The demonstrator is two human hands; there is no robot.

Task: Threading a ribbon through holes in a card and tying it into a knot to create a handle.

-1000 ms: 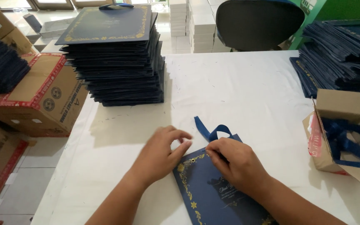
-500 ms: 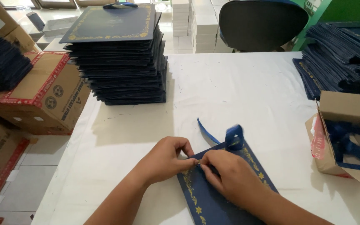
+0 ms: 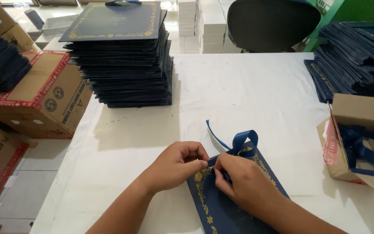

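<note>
Left hand [image 3: 176,167] and right hand [image 3: 239,180] pinching blue ribbon [image 3: 239,141] at navy bag [image 3: 221,203] top edge

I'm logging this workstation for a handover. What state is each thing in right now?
Left hand: pinching at the bag's top edge.
Right hand: resting on the bag, fingertips meeting the left's.
Navy paper bag: flat on the white table.
Blue ribbon: looped above the bag's top edge, one end trailing.
Tall bag stack: piled flat.
Small cardboard box: open, blue ribbons inside.
</note>
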